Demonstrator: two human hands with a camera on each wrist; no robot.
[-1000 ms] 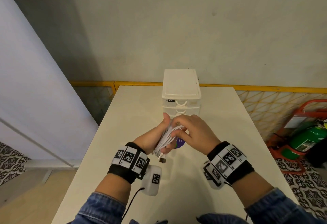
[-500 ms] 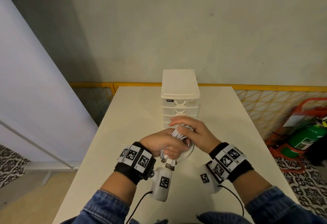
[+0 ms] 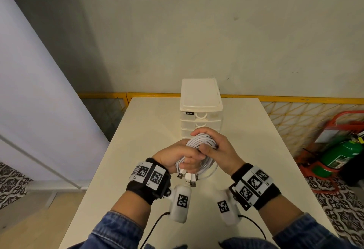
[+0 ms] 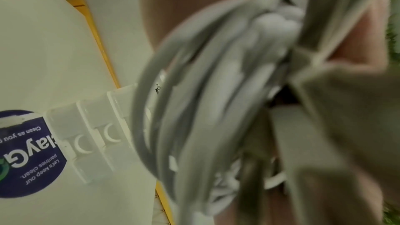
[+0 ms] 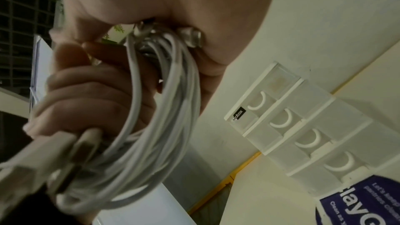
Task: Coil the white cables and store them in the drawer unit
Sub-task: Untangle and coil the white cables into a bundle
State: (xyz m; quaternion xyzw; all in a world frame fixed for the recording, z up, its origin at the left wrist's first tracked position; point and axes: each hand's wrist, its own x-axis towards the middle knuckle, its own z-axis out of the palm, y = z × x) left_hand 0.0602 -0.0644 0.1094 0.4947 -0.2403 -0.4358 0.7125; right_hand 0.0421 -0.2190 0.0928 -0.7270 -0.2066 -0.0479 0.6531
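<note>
A cream rectangular tabletop (image 3: 149,140) runs away toward a plain, scuffed off-white wall (image 3: 216,32). A yellow metal mesh railing (image 3: 295,115) lines the far edge. A pale blue-white panel (image 3: 29,91) leans at left. At right, a green cylinder (image 3: 342,152) sits in a red frame on black-and-white patterned floor tiles (image 3: 338,215).

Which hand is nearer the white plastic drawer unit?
Right. The right hand grips the coiled white cables just before the white plastic drawer unit; the left hand grips them lower, nearer the person.
</note>
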